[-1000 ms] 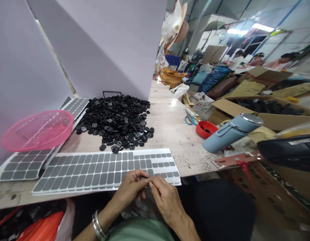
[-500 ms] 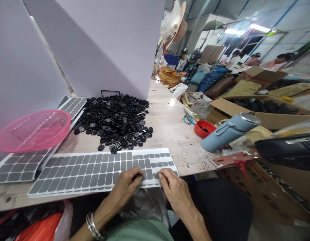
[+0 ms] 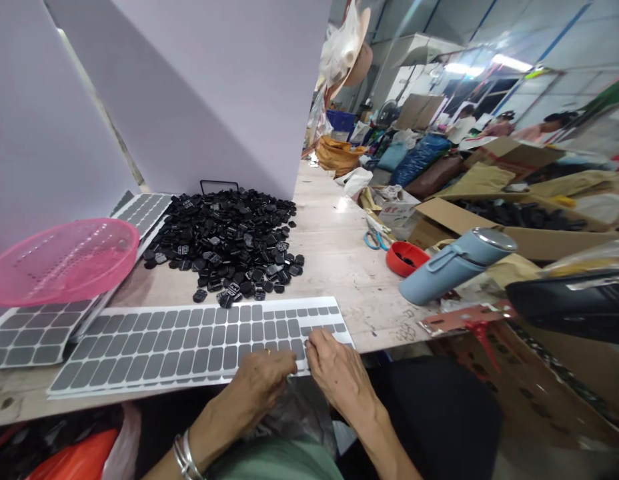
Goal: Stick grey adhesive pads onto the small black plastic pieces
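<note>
A long white sheet of grey rectangular stickers (image 3: 189,343) lies along the near edge of the wooden table (image 3: 349,267). My left hand (image 3: 267,380) rests curled at the sheet's near edge, fingers closed; whatever is in them is hidden. My right hand (image 3: 334,367) lies on the sheet's right end with its fingertips pinching at a grey sticker there. A heap of small black plastic parts (image 3: 229,237) sits behind the sheet. A crumpled grey plastic bag (image 3: 294,417) lies in my lap below the hands.
A pink perforated basket (image 3: 64,260) sits on more sticker sheets (image 3: 34,333) at the left. White partition boards (image 3: 189,87) stand behind. At the right are a blue bottle (image 3: 454,263), a red dish (image 3: 407,257), scissors (image 3: 374,239) and cardboard boxes (image 3: 489,220). People work far back.
A second ago both hands met in my lap, pinching something small. They then moved up to the sheet's near edge; now the right hand's fingertips are on the sheet's right end.
</note>
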`<move>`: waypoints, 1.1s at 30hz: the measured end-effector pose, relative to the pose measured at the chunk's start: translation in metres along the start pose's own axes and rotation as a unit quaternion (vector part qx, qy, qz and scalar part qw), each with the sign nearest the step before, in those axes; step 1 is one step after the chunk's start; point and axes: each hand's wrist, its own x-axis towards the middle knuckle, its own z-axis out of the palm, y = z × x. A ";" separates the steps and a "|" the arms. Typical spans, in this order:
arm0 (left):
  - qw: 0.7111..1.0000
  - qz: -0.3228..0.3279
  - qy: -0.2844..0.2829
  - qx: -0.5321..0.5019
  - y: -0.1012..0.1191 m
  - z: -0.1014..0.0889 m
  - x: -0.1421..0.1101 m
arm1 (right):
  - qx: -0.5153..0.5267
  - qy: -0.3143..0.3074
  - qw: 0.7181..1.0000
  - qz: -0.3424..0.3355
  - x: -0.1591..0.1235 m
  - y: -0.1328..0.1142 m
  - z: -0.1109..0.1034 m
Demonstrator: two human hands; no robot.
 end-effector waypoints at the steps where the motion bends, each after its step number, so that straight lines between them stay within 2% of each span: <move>1: 0.999 0.010 -0.011 0.029 0.000 0.001 0.001 | 0.000 -0.003 1.000 -0.004 0.000 0.000 -0.001; 5: 0.993 0.030 -0.044 0.108 0.001 0.001 0.004 | 0.013 -0.023 1.000 -0.010 0.002 0.002 -0.003; 14: 0.990 0.016 -0.059 0.129 0.004 0.000 0.005 | 0.045 -0.041 0.998 0.001 0.004 0.001 -0.006; 18: 0.989 0.016 -0.053 0.140 0.003 0.001 0.007 | 0.164 -0.021 0.986 0.029 0.004 -0.001 -0.004; 22: 0.991 0.023 -0.041 0.125 -0.001 0.003 0.005 | 0.270 -0.026 0.962 0.033 0.009 0.009 -0.005; 26: 0.996 0.048 -0.017 0.075 -0.002 0.001 0.001 | 0.375 -0.040 0.926 0.034 0.013 0.029 -0.010; 28: 0.998 0.039 -0.028 0.041 0.003 -0.003 -0.003 | 0.420 -0.047 0.905 0.044 0.011 0.036 -0.012; 33: 0.993 -0.033 -0.113 -0.034 0.021 -0.011 -0.018 | 0.568 -0.084 0.810 0.117 -0.002 0.038 -0.013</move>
